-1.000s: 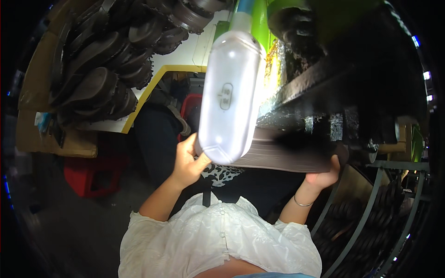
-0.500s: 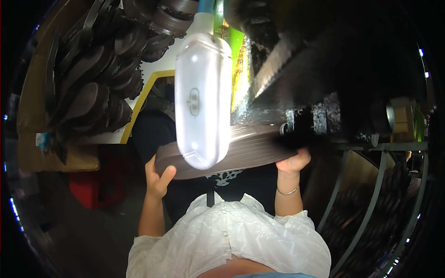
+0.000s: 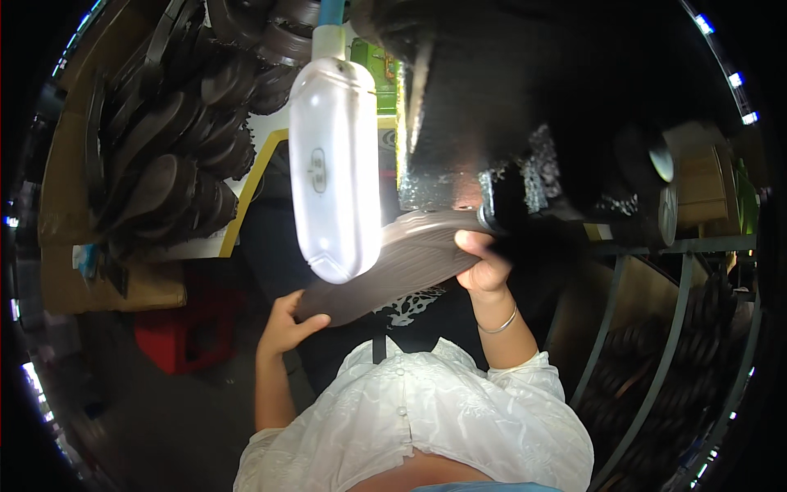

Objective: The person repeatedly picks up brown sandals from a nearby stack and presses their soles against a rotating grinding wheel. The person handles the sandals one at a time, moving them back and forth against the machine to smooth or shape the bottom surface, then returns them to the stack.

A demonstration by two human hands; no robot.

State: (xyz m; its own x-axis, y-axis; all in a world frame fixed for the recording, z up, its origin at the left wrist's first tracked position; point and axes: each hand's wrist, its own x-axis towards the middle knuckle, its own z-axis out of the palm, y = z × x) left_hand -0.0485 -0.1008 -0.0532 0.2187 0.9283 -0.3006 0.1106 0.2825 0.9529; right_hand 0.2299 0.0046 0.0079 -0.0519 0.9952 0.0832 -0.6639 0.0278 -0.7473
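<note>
A dark brown shoe sole (image 3: 410,266) with fine ridges on its face is held in front of my torso, tilted up to the right. My left hand (image 3: 288,326) grips its lower left end, thumb on the near side. The other end is in my right hand (image 3: 485,264), close under a dark machine (image 3: 500,156). The sole's far edge meets the machine's small dark working part, where shadow hides the contact. A bright white lamp (image 3: 334,172) hangs in front and covers part of the sole.
Many similar dark soles (image 3: 168,123) are piled on the table at left, by its yellow edge (image 3: 256,184). A red stool (image 3: 187,332) stands below. At right are metal rack bars (image 3: 635,369) with more dark pieces behind them. Cardboard (image 3: 135,289) sits at the left.
The sole has turned, its right end rising and its left end dropping. My right hand has moved left and up, my left hand slightly down. The view has shifted a little.
</note>
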